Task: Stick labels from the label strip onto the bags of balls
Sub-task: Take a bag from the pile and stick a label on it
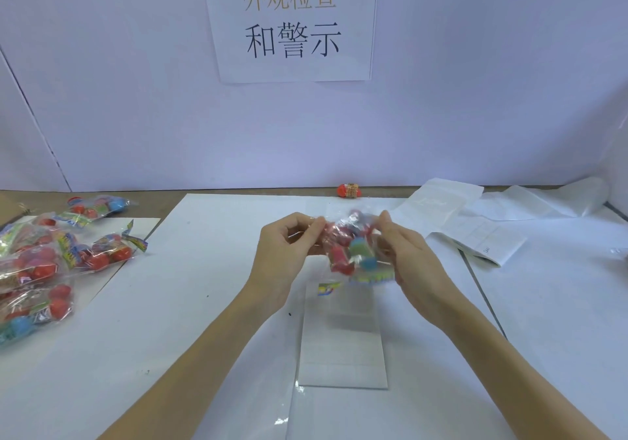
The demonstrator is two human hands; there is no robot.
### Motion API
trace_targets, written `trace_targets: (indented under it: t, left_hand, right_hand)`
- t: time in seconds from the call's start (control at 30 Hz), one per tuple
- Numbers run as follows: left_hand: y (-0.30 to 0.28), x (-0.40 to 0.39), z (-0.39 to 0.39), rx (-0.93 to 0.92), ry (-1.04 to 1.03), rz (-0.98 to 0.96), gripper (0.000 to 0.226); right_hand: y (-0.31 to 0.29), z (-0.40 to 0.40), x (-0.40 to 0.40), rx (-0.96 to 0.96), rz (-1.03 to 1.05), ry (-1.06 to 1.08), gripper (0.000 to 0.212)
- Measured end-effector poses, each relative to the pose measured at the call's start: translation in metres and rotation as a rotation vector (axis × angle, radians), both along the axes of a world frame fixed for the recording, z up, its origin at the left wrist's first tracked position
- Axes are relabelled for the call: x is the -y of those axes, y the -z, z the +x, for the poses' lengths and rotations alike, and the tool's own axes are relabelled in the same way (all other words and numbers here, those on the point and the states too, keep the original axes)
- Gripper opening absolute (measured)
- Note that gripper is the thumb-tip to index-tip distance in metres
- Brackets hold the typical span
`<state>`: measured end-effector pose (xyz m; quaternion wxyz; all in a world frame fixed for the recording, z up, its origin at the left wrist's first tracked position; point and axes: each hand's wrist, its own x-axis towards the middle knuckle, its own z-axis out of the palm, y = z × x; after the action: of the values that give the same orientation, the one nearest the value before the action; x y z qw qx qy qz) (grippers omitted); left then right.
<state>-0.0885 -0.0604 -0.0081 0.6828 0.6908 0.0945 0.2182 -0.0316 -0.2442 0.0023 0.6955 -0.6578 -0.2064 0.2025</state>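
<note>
Plastic pile: clear bags of balls [51, 263] heaped on the far left of the table [204, 303], touching and overlapping; I count about five or six (the overlap hides the edges, so no firm number).
Left hand: the left hand [289, 252] is raised over the table's middle, thumb and fingers curled, pinching the left edge of the bag [353, 252].
Bag: one, held in the air between both hands, blurred; red, green and blue balls show through it.
Label: I cannot tell whether a label sits on the bag or under a fingertip; nothing of the sort is plain.
Strip: one glossy strip [339, 337] lies flat on the table just below the held bag, faint lines across it.
Right hand: the right hand [407, 256] grips the bag's right side, fingers curled round it.
Papers: about two or three white sheets [475, 222] at the right rear, loosely overlapping.
Stray: one small red thing [348, 190] by the back wall, well apart.
Sign: one printed sheet [292, 21] on the wall.
Doing it well: I judge the film should be pulled taut and flat between the pinches, clear of the balls' bulges, so a label would lie without creases.
</note>
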Motion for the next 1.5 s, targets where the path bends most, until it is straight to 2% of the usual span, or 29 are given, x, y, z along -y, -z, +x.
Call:
trace_targets:
  t: [0.13,0.27,0.37,0.47,0.6,0.73,0.8,0.9,1.0,1.1,1.23,1.37,1.43,1.5]
  left_hand:
    - [-0.001,-0.007,-0.001,0.049,-0.095,0.035,0.013]
    - [-0.001,-0.004,-0.001,0.027,-0.093,0.005,0.005]
    - [-0.003,-0.004,-0.002,-0.066,0.004,0.01,0.025]
    - [-0.005,-0.002,-0.003,-0.118,0.104,0.017,0.027]
    - [-0.007,-0.004,-0.004,-0.125,0.186,-0.158,0.033]
    - [-0.008,-0.007,-0.001,-0.135,0.245,-0.383,0.012]
    - [-0.007,-0.006,0.0,-0.109,0.245,-0.447,0.008]
    - [-0.005,-0.004,0.0,-0.081,0.208,-0.433,0.009]
    - [-0.003,-0.005,0.002,-0.043,0.096,-0.457,0.026]
    - [-0.001,-0.01,0.002,-0.013,0.021,-0.447,0.037]
    - [-0.002,-0.01,0.002,0.0,-0.017,-0.329,0.032]
    - [-0.002,-0.011,0.003,0.046,-0.053,-0.346,0.016]
    - [-0.001,-0.013,0.004,0.06,-0.034,-0.306,0.017]
    - [-0.001,-0.016,0.003,0.065,0.029,-0.229,0.02]
  right_hand:
    - [-0.002,-0.002,0.002,-0.044,-0.047,-0.107,0.056]
    - [-0.001,-0.003,0.001,-0.006,-0.046,-0.038,0.032]
    - [0.001,0.0,0.004,0.102,-0.138,-0.008,0.018]
    - [0.003,0.001,0.006,0.156,-0.205,-0.059,0.016]
    - [0.005,0.002,0.004,0.136,-0.192,-0.019,0.03]
    - [0.006,0.003,0.002,0.077,-0.145,-0.021,0.035]
    - [0.007,0.003,0.001,0.087,-0.135,-0.036,0.035]
    - [0.005,0.001,-0.001,0.089,-0.092,-0.014,0.031]
    - [0.003,0.002,0.002,0.005,-0.039,-0.001,0.029]
    - [0.005,0.003,0.005,0.011,-0.104,-0.085,0.029]
    - [0.008,0.004,0.006,0.027,-0.127,-0.075,0.026]
    - [0.002,0.007,0.009,0.039,-0.13,-0.103,0.032]
    - [0.003,0.006,0.008,0.122,-0.17,-0.029,0.03]
    - [0.007,0.008,0.009,0.315,-0.3,0.134,0.029]
